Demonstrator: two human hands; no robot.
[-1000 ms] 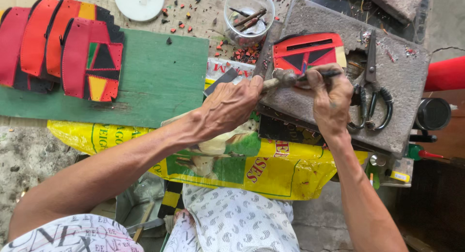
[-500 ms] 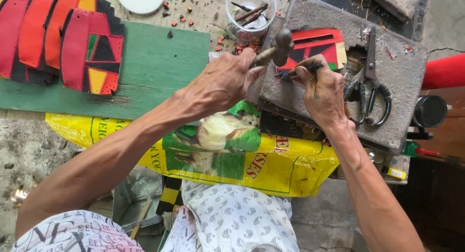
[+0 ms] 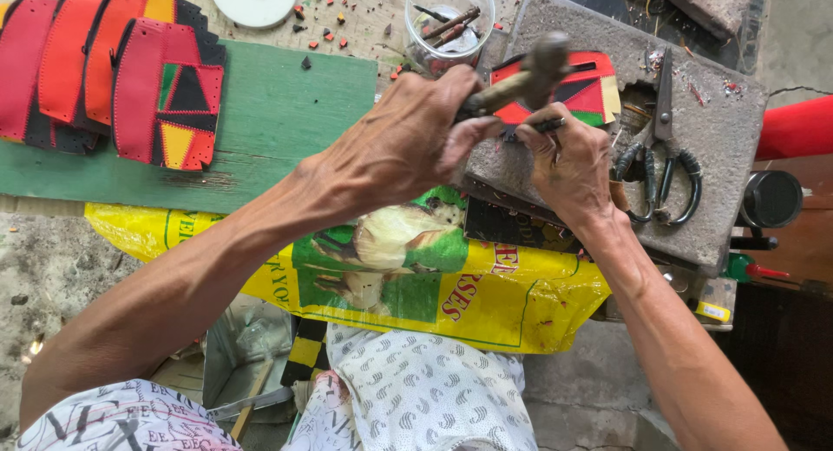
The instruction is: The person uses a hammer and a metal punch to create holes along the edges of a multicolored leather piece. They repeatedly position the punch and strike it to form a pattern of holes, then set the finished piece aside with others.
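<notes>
Grey and pitted, the stone slab carries the red, green and black leather piece near its top edge. My left hand is clenched around a hammer raised over that piece. My right hand pinches a thin dark punch against it. Scissors lie just beside; finished pieces rest on the green board.

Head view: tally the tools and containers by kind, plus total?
Hammer, held by the left hand: 1
Punch, held by the right hand: 1
Scissors: 1
Clear plastic cup: 1
White lid: 1
Total: 5
</notes>
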